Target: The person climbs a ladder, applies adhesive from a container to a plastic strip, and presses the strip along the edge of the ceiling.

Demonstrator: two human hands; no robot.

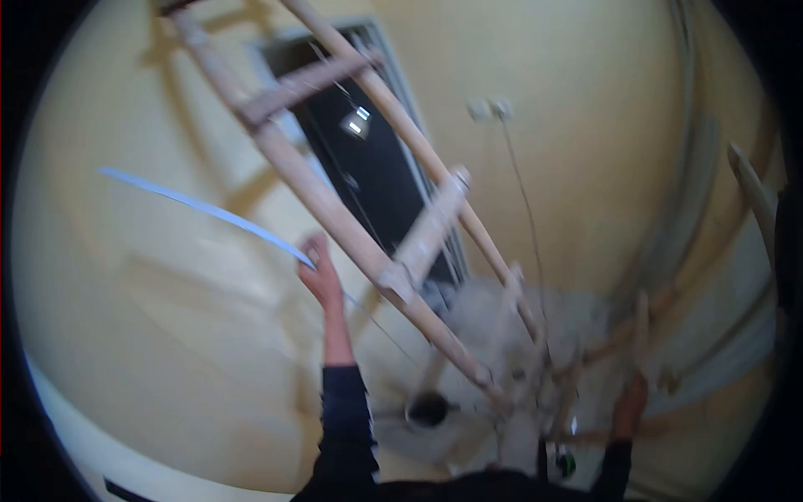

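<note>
My left hand (319,276) is raised in front of the wall, its fingers pinched on one end of a long, thin, pale blue strip (209,209). The strip bows out to the upper left, clear of the wooden ladder (322,201). Low on the right, my right hand (630,406) is smeared by motion beside an upright piece of wood (642,322). Its fingers do not show clearly enough to tell whether they grip the wood.
The ladder slants across the middle, its rungs jutting past the rails. Behind it are a dark doorway (368,176) and a hanging lamp (355,123). Wall sockets (490,109) with a cord sit at upper right. A dark round container (427,410) is below on the floor.
</note>
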